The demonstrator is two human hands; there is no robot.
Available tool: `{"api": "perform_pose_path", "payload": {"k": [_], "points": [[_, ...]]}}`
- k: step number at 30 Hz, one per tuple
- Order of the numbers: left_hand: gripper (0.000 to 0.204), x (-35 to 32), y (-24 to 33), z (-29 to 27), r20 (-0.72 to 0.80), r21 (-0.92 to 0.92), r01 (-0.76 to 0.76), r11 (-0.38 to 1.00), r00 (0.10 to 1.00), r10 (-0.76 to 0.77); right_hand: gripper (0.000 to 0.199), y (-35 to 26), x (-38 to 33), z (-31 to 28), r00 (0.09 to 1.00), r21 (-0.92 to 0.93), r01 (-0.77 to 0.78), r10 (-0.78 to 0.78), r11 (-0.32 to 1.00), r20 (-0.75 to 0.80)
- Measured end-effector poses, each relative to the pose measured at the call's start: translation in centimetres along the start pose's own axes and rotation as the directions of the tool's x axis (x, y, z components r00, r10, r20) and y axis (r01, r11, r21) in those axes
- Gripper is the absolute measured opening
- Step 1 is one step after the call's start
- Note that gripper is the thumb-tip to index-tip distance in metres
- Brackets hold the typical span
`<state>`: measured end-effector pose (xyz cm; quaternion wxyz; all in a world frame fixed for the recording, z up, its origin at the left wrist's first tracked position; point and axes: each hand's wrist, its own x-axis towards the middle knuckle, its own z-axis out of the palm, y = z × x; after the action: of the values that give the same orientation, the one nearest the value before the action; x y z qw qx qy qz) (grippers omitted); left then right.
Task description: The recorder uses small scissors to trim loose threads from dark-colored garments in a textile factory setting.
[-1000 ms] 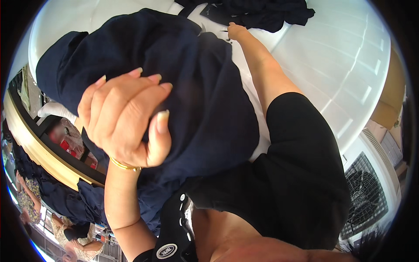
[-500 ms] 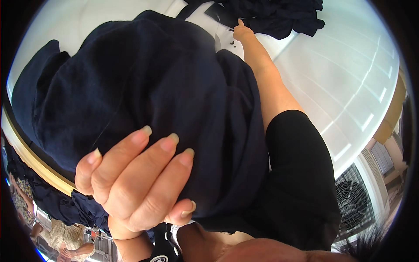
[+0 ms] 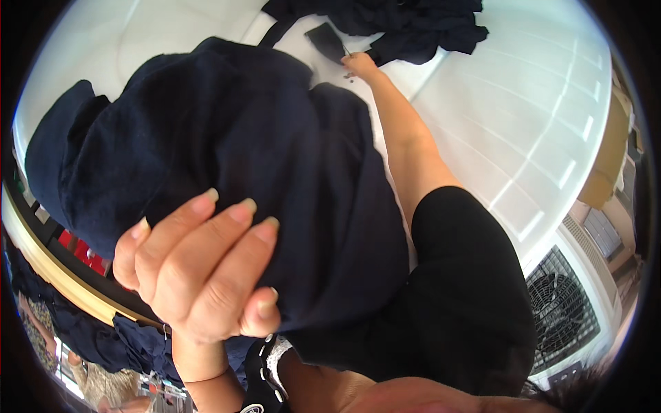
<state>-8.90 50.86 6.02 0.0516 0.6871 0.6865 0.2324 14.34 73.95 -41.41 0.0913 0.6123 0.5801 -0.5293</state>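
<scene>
A large folded bundle of dark navy cloth (image 3: 227,151) fills the middle and left of the view. My left hand (image 3: 203,272) lies over its near side, back of the hand showing, fingers curled and pressed against the cloth. My right arm reaches past the bundle's right side across the white table (image 3: 509,117). At its far end my right hand (image 3: 359,65) pinches a small flat dark cloth piece (image 3: 326,41) by one end. Beyond it spreads a crumpled pile of navy cloth (image 3: 427,27). Tiny dark scraps (image 3: 349,78) lie by my right hand.
A wooden rail (image 3: 76,286) curves along the left, with more navy cloth (image 3: 96,330) below it and something red (image 3: 82,253) just inside. Other people (image 3: 107,382) show at lower left. A large fan unit (image 3: 561,303) stands at lower right, near a brown cardboard panel (image 3: 609,155).
My right hand has drawn back a little toward me and left, and the small dark piece now shows apart from the pile. The left hand keeps its place on the bundle; the view has shifted slightly.
</scene>
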Motion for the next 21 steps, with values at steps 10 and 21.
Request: {"api": "perform_pose_path", "payload": {"k": [10, 21], "points": [[0.021, 1.1, -0.3, 0.9, -0.110, 0.025, -0.147, 0.989, 0.983, 0.148, 0.024, -11.8, -16.2, -13.5, 0.858, 0.754, 0.406, -0.500, 0.516, -0.120], [0.079, 5.6, 3.6, 1.8, 0.200, -0.289, 0.155, 0.945, 0.975, -0.099, 0.022, -17.3, -31.6, -18.6, 0.604, 0.876, 0.473, -0.756, 0.088, -0.250]]}}
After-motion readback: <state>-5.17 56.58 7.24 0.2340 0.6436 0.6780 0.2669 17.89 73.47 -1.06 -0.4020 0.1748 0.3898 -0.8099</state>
